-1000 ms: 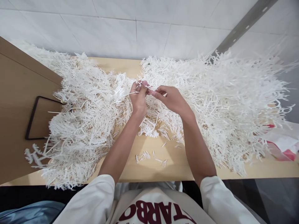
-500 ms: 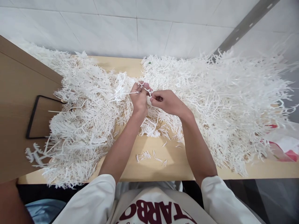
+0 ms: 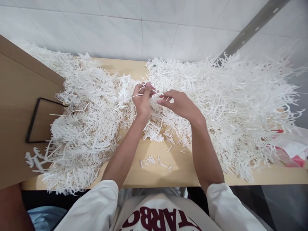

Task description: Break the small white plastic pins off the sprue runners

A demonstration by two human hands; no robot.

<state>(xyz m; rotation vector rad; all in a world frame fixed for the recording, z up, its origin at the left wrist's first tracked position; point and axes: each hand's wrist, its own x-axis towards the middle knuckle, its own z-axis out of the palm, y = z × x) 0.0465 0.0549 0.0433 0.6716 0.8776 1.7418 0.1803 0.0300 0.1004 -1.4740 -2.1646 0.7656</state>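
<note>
My left hand is closed on a thin white branched plastic sprig. The sprig's stem points left, and its fine twigs stick out past my thumb and fingertips. Just to the right, my right hand has thumb and fingers parted beside the sprig's twig ends. A twig end lies close to its index finger; whether they touch I cannot tell. Beneath and around both hands spread heaps of similar white sprigs, a left pile and a larger right pile.
Small loose white bits lie on the wooden table in front of me. A brown panel with a black metal loop stands at left. A red-and-white plastic bag is at right. Behind is a tiled wall.
My right hand has moved slightly right, away from my left, and its fingers have come apart from a pinch. My left thumb has shifted on the sprig.
</note>
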